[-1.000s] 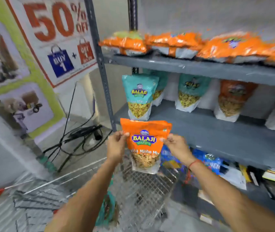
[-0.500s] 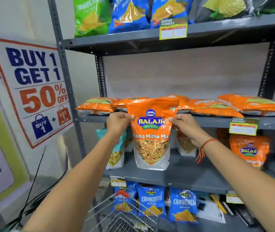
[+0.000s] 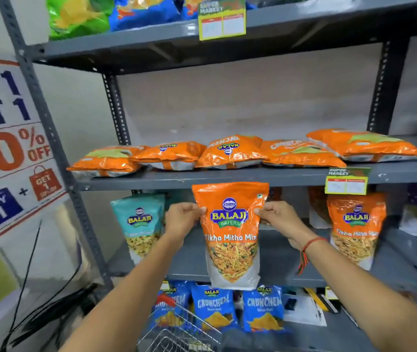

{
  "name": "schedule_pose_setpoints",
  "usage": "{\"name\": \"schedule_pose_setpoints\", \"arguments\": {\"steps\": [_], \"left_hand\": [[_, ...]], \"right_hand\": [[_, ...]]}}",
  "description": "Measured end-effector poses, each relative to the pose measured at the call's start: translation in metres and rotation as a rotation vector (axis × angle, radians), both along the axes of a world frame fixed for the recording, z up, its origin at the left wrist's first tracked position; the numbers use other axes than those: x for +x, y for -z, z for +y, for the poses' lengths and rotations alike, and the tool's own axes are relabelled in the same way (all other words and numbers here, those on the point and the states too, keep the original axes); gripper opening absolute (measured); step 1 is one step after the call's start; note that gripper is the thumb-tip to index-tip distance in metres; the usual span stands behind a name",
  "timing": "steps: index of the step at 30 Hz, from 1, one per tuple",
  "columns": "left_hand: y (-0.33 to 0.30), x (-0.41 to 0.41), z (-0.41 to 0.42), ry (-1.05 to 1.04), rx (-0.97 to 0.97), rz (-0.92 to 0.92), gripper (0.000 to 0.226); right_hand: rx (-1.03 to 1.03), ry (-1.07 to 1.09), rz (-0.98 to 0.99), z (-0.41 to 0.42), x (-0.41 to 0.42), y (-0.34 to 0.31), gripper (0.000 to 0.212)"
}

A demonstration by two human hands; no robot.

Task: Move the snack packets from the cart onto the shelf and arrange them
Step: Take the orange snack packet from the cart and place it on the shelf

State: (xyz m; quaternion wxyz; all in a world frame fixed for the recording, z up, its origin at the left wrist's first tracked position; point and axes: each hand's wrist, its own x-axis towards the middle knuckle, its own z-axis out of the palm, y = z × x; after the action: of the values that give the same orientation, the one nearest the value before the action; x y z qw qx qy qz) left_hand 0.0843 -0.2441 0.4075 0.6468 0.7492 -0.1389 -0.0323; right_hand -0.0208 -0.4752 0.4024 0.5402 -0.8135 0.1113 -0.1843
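While the grey shelf point(image 3: 227, 177) already carries a good deal of stock, the job looks only partly done from where I stand: five orange packets point(image 3: 230, 153) lie flat in a row on the upper board, and on the board below a teal packet point(image 3: 140, 224) stands at the left and another orange one point(image 3: 355, 227) at the right, with a bare stretch between them. Only a corner of the wire cart point(image 3: 177, 336) shows at the bottom, so I cannot tell how many packets are left in it. The orange mix packet point(image 3: 230, 235) hangs upright in the air before that gap, not yet resting on anything. The left hand point(image 3: 182, 219) pinches its upper left edge, and the right hand point(image 3: 281, 218) pinches the upper right edge, fingers closed on the foil.
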Motion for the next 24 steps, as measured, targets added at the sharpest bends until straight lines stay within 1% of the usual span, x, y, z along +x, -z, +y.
{"name": "schedule_pose_setpoints", "arguments": {"steps": [6,9,12,14,19,24], "left_hand": [[0.063,0.026,-0.081,-0.011,0.059,0.028,0.014],[0.085,0.041,-0.124,-0.037,0.056,0.032,0.02],[0.102,0.056,-0.16,-0.049,0.055,0.037,0.026],[0.111,0.066,-0.179,-0.044,0.061,0.051,0.025],[0.128,0.083,-0.208,-0.027,0.049,0.094,0.016],[0.13,0.087,-0.214,-0.005,0.01,0.113,0.011]], "right_hand": [[-0.064,0.09,0.091,-0.071,0.023,0.054,0.029],[-0.074,0.148,0.118,-0.107,0.04,0.074,0.027],[-0.077,0.189,0.151,-0.141,0.059,0.088,0.031],[-0.072,0.186,0.149,-0.161,0.068,0.095,0.035],[0.009,0.165,0.19,-0.191,0.084,0.114,0.031],[0.115,0.207,0.186,-0.195,0.089,0.124,0.026]]}}
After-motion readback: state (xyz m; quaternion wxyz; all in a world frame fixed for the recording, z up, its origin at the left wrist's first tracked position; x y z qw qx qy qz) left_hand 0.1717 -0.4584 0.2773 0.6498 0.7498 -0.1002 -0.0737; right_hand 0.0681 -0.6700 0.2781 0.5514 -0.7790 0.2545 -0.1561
